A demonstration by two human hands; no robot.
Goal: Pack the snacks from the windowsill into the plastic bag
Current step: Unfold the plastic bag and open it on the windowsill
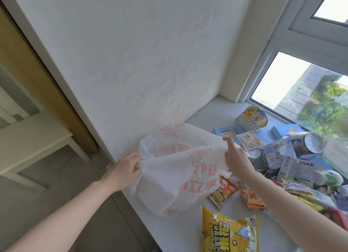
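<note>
A white plastic bag point(175, 169) with orange print sits on the left end of the white windowsill point(180, 231), its mouth pulled wide. My left hand point(124, 171) pinches the bag's left rim. My right hand point(237, 159) holds the right rim, index finger pointing up. To the right lie many snacks: a yellow popcorn bag point(229, 231) near the front edge, an orange chip packet point(224, 191), an orange stick-snack packet point(252, 199), a yellow tub point(251, 118) on its side and a second tub point(308, 144).
Blue snack boxes point(227, 131) and several more packets pile toward the window point(305, 93) at the right. A white wall point(131, 63) rises behind the bag. A white table point(33, 142) stands on the floor at the left, below the sill.
</note>
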